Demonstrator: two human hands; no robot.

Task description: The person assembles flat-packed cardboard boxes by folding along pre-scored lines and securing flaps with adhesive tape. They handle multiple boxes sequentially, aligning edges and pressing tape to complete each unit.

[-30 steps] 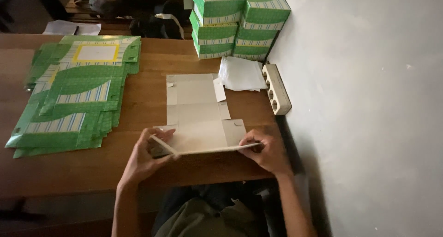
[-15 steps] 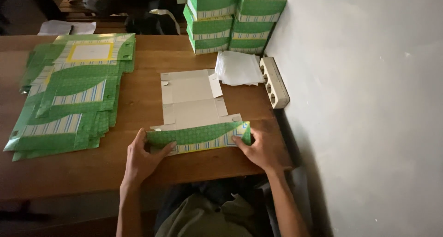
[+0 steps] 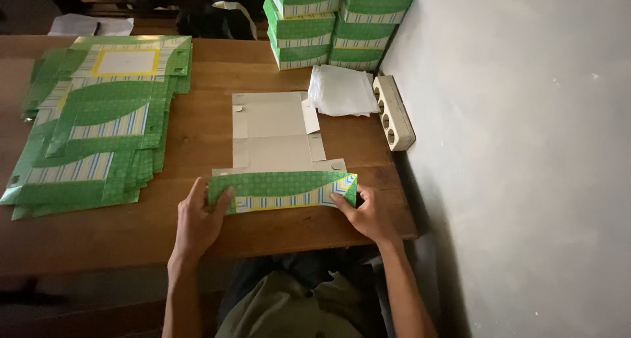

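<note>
A: Start big. What's on the bench?

B: Taking the carton blank at mid-bench as the mark: a thick stack of flat green blanks lies well to its left. Finished green boxes are piled beyond it against the wall. A white bundle of sheets sits just past its far right corner, and a power strip lies right of that.

A: And the blank itself?

B: It lies grey side up. Its near flap is folded over, so the green print shows along the bench's near edge.

A: The hands?

B: The left hand presses the flap's left end, fingers flat on top. The right hand pinches the right end. Both grips are closed on the flap, forearms reaching in from below, wrists low.

A: What could go wrong?

B: As I judge it, uneven pressure could skew the crease, so the flap would sit crooked. The blank is unweighted, so a push might slide it toward the sheets.
</note>
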